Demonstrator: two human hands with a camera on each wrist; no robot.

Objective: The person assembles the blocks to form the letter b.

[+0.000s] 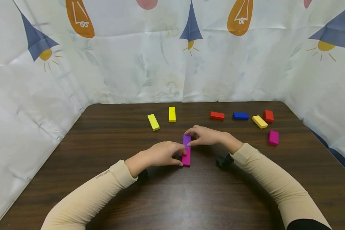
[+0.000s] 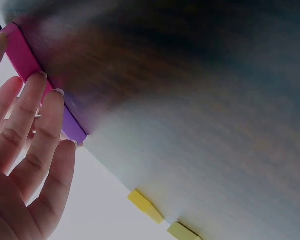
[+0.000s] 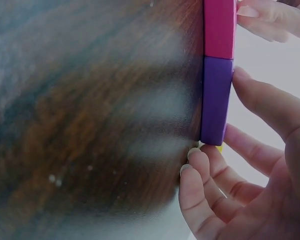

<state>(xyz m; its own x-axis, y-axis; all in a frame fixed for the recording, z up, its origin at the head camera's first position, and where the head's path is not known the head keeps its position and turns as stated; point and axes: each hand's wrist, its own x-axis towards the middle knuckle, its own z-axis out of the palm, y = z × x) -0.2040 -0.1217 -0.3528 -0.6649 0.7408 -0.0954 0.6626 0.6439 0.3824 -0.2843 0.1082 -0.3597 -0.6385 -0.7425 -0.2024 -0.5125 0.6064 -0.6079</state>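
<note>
A purple block (image 1: 186,140) and a magenta block (image 1: 186,161) lie end to end in a line on the dark wooden table, the purple one farther away. In the right wrist view the end of the purple block (image 3: 216,100) meets that of the magenta block (image 3: 220,30). My left hand (image 1: 164,154) holds the magenta block, thumb at its near end and fingers along its left side. With thumb at the right side and fingertips round the far end, my right hand (image 1: 207,135) holds the purple block.
Beyond my hands lie two yellow blocks, one tilted (image 1: 153,122) and one straight (image 1: 172,114). Toward the back right are a red block (image 1: 217,115), a blue block (image 1: 241,116), a pale yellow block (image 1: 259,122), another red block (image 1: 268,116) and another magenta block (image 1: 273,138). A patterned curtain (image 1: 118,70) hangs behind the table.
</note>
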